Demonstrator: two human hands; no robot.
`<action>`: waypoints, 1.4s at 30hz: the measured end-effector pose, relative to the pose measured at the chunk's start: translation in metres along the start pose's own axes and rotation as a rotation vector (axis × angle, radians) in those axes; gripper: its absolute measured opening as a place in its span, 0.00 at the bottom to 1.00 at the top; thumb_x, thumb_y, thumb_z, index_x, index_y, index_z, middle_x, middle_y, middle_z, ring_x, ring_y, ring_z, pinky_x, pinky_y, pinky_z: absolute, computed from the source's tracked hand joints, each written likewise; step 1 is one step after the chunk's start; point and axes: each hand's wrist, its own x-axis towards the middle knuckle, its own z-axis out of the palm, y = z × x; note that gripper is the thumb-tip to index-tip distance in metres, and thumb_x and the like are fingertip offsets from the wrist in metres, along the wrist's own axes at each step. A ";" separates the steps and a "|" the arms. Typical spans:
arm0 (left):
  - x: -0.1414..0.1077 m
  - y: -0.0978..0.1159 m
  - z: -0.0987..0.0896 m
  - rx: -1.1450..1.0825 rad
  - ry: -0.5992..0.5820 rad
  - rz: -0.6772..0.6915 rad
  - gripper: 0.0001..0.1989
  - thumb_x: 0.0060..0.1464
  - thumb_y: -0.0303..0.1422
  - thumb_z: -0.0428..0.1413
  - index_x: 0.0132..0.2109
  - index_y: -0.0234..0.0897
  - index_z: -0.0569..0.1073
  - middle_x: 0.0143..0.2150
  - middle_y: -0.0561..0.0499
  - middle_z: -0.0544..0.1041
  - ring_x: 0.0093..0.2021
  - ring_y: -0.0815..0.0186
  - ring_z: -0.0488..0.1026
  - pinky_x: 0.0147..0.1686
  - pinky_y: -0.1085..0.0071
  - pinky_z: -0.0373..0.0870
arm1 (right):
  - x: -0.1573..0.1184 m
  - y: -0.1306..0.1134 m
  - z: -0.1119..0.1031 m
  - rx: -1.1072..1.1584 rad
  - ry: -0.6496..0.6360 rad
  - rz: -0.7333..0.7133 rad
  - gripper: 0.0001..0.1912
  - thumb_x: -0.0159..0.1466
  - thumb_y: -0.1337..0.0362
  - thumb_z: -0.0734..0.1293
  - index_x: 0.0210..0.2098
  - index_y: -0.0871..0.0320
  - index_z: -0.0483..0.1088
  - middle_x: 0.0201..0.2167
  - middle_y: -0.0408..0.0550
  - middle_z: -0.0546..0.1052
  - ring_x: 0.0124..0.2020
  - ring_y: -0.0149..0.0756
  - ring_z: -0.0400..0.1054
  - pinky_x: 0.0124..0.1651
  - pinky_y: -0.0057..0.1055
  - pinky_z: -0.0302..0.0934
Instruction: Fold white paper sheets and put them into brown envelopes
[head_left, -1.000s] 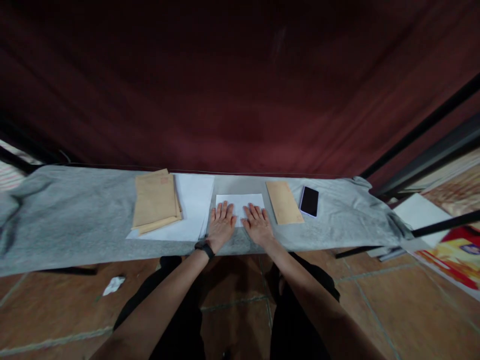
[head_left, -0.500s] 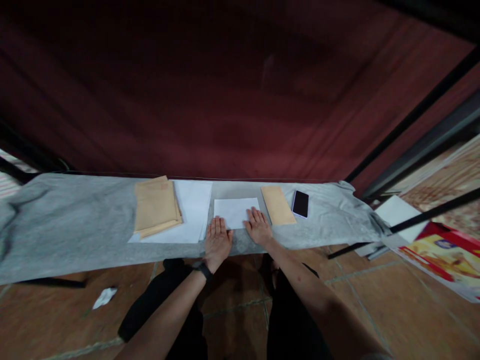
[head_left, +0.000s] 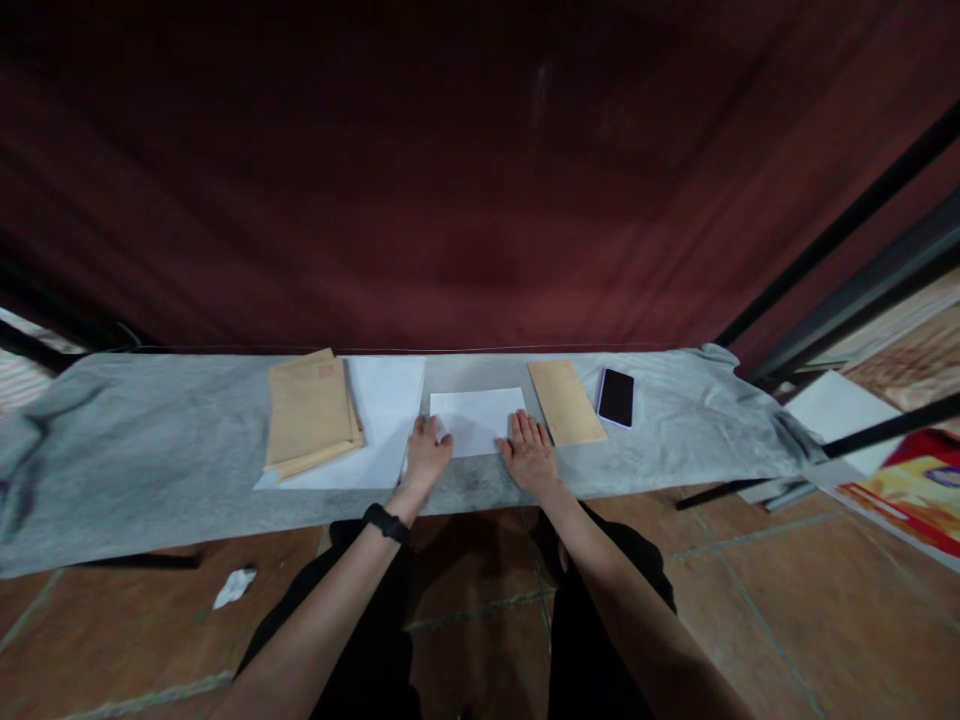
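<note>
Under nearly joined fingers of the right hand (head_left: 531,462), white paper (head_left: 474,424) seems steadied; the left hand (head_left: 427,459) curls, thumb apart.

Small sheet (head_left: 478,424) on table (head_left: 172,430), between hands' fingertips. Left of left hand (head_left: 427,460): envelope stack (head_left: 309,412) on large sheets (head_left: 388,415). Right of right hand (head_left: 531,458): single envelope (head_left: 568,403), then phone (head_left: 616,398).

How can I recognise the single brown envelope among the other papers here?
On the long bench with the grey cloth, look at its right half. The envelope lies slightly slanted between the small white sheet and the phone. Unlike the overlapping brown envelopes at left, it lies alone.
</note>
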 end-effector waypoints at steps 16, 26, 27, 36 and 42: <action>-0.026 0.048 0.014 0.187 -0.171 0.284 0.28 0.66 0.30 0.38 0.71 0.31 0.58 0.74 0.41 0.55 0.75 0.52 0.45 0.71 0.47 0.42 | 0.019 -0.025 -0.011 0.117 -0.193 -0.093 0.29 0.76 0.57 0.48 0.70 0.63 0.55 0.72 0.55 0.55 0.73 0.42 0.47 0.72 0.44 0.44; -0.019 0.033 0.018 0.168 -0.114 0.214 0.30 0.68 0.39 0.41 0.72 0.28 0.54 0.74 0.37 0.54 0.74 0.56 0.49 0.71 0.56 0.49 | 0.010 -0.008 -0.004 0.008 -0.117 -0.088 0.31 0.75 0.55 0.52 0.72 0.65 0.51 0.72 0.58 0.53 0.73 0.45 0.48 0.72 0.45 0.45; -0.018 0.030 0.016 0.170 -0.122 0.221 0.30 0.68 0.39 0.41 0.71 0.28 0.54 0.73 0.37 0.54 0.74 0.56 0.49 0.70 0.56 0.49 | 0.010 -0.006 -0.004 0.002 -0.110 -0.084 0.31 0.75 0.55 0.52 0.71 0.65 0.51 0.72 0.58 0.54 0.73 0.45 0.49 0.72 0.45 0.45; -0.018 -0.003 0.000 0.139 -0.183 0.393 0.32 0.67 0.45 0.45 0.70 0.29 0.58 0.73 0.37 0.56 0.73 0.56 0.52 0.71 0.56 0.51 | 0.008 0.005 -0.002 -0.014 -0.050 -0.077 0.33 0.74 0.53 0.54 0.71 0.69 0.52 0.70 0.64 0.57 0.71 0.49 0.52 0.70 0.47 0.48; -0.019 -0.001 -0.001 0.180 -0.166 0.370 0.32 0.67 0.44 0.47 0.68 0.24 0.61 0.72 0.34 0.57 0.73 0.52 0.52 0.70 0.57 0.52 | 0.009 0.006 -0.004 0.022 -0.018 -0.012 0.32 0.73 0.55 0.54 0.70 0.69 0.53 0.70 0.65 0.59 0.69 0.50 0.55 0.67 0.48 0.51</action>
